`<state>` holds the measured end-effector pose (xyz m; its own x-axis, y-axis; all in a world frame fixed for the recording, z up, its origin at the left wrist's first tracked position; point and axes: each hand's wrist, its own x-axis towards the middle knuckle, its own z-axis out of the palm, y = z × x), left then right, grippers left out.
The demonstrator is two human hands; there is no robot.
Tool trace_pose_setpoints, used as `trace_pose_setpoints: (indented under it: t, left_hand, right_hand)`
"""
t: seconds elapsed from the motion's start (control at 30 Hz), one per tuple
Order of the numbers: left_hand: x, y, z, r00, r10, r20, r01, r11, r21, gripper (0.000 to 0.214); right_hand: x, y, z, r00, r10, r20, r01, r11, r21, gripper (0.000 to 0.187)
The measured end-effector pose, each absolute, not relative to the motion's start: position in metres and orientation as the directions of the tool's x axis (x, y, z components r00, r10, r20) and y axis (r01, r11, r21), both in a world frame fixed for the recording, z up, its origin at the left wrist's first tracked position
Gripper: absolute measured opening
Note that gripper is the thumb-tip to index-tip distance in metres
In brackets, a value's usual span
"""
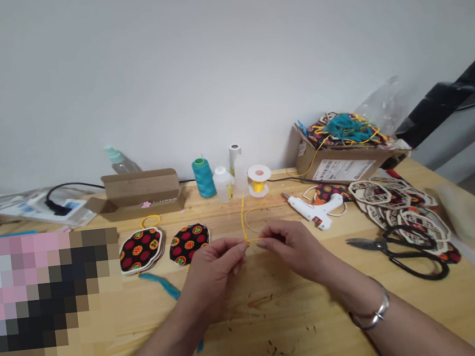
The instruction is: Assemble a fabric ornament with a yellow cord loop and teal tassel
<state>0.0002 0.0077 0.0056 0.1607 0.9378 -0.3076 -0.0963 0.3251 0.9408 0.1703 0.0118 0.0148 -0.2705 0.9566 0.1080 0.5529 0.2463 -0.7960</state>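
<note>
Over the middle of the table, my left hand pinches a yellow cord between thumb and fingers. My right hand is closed on a strand of the same cord, and a short length stretches between both hands. Part of the cord stands up from the pinch, and a looser curve runs back toward the spool of yellow cord. Just left of my left hand lies a dark patterned fabric piece. Farther left is a stack of similar fabric pieces with a yellow loop on top and a teal tassel below.
Behind stand a teal thread cone, a white bottle and an open cardboard box. To the right lie a glue gun, black-handled scissors and patterned cutouts. A carton holds tasselled pieces.
</note>
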Motion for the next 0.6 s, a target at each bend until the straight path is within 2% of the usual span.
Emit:
trace_pose_setpoints:
  t: [0.1,0.23,0.33,0.47,0.6]
  left_hand:
    - [0.001,0.008,0.005,0.141,0.942,-0.306,-0.112,0.322,0.94,0.017]
    - [0.002,0.008,0.003,0.115,0.938,-0.326,-0.157,0.341,0.927,0.018]
    - [0.003,0.007,0.003,0.112,0.93,-0.35,-0.203,0.366,0.908,0.017]
    - [0.003,0.005,0.003,0.149,0.909,-0.39,-0.256,0.416,0.872,0.017]
    - [0.004,0.005,0.005,0.18,0.892,-0.414,-0.36,0.451,0.816,0.017]
  right_hand:
    - [0.167,0.004,0.016,-0.294,0.917,0.269,0.626,0.398,-0.671,0.02]
    - [0.16,-0.01,0.011,-0.466,0.74,0.485,0.72,0.635,-0.278,0.019]
    - [0.155,-0.016,0.006,-0.588,0.607,0.535,0.701,0.712,-0.038,0.016]
    - [0.15,-0.02,0.004,-0.68,0.563,0.47,0.672,0.734,0.093,0.019]
    - [0.149,-0.021,0.003,-0.717,0.541,0.44,0.649,0.749,0.137,0.022]
